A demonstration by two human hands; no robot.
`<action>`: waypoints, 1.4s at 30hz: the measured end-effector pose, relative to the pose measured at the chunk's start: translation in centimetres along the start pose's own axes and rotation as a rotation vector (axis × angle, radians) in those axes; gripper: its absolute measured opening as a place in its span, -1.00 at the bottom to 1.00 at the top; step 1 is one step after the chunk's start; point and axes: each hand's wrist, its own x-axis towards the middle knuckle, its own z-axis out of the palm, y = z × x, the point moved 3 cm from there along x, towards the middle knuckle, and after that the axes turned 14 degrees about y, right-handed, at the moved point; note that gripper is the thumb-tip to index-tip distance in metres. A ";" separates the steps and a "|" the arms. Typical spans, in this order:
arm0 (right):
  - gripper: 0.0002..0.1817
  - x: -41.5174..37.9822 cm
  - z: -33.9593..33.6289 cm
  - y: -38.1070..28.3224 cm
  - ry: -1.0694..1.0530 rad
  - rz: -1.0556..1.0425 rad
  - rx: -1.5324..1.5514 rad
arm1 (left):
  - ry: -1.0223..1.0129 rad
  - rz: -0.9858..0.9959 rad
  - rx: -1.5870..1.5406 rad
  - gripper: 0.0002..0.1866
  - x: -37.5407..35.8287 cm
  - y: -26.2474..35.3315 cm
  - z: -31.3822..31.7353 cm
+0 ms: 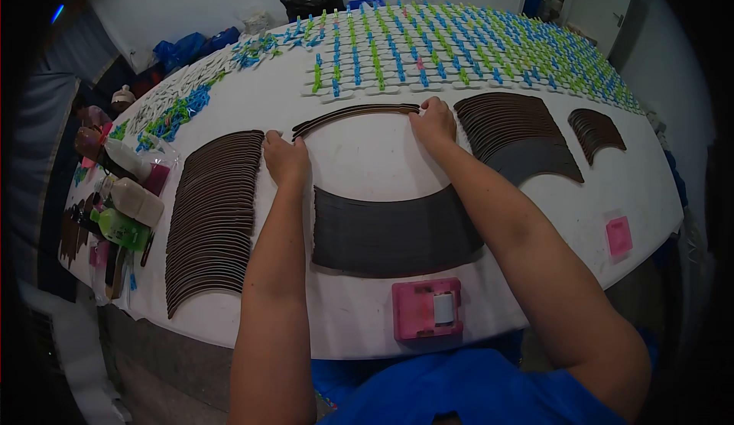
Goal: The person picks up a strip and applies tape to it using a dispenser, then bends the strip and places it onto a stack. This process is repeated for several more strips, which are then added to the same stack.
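My left hand (286, 157) is closed at the left end of a short row of thin curved brown strips (355, 112). The fingers of my right hand (433, 123) pinch the right end of the same strips. Nearer my body, between my forearms, lies a wide curved block of dark strips (390, 230) packed side by side. Left of my left hand stretches a long column of spaced brown strips (214, 218). A fanned stack of brown and dark strips (520, 131) rests right of my right hand, with a smaller stack (595, 131) farther right.
A pink tray with a white roller (407, 310) sits near the front edge, and a small pink box (618, 236) at the right. Bottles (134, 199) crowd the left side. Rows of green and blue clips (428, 47) cover the far side. A person (93, 115) is at the far left.
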 end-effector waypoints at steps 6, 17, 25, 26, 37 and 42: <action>-0.59 0.0 0.1 0.3 0.016 -0.009 0.023 | 0.007 0.003 -0.008 -0.48 0.1 -0.2 0.1; -0.48 0.4 0.2 1.5 -0.031 -0.061 0.085 | -0.007 0.000 -0.012 -0.49 0.1 -0.1 0.0; -0.44 -1.2 -3.8 1.9 -0.101 -0.240 0.194 | 0.024 0.048 -0.003 -0.51 0.0 -0.4 0.5; -0.49 -2.3 -5.4 1.7 -0.121 -0.313 0.235 | 0.027 0.054 0.000 -0.51 0.0 -0.4 0.5; -0.75 -18.1 -21.4 7.7 -0.211 -0.834 0.381 | 0.011 0.054 -0.110 -0.49 -0.1 -0.9 0.2; -0.76 -20.7 -21.3 10.0 -0.163 -0.941 0.344 | -0.043 0.035 -0.274 -0.46 0.3 -2.1 -0.5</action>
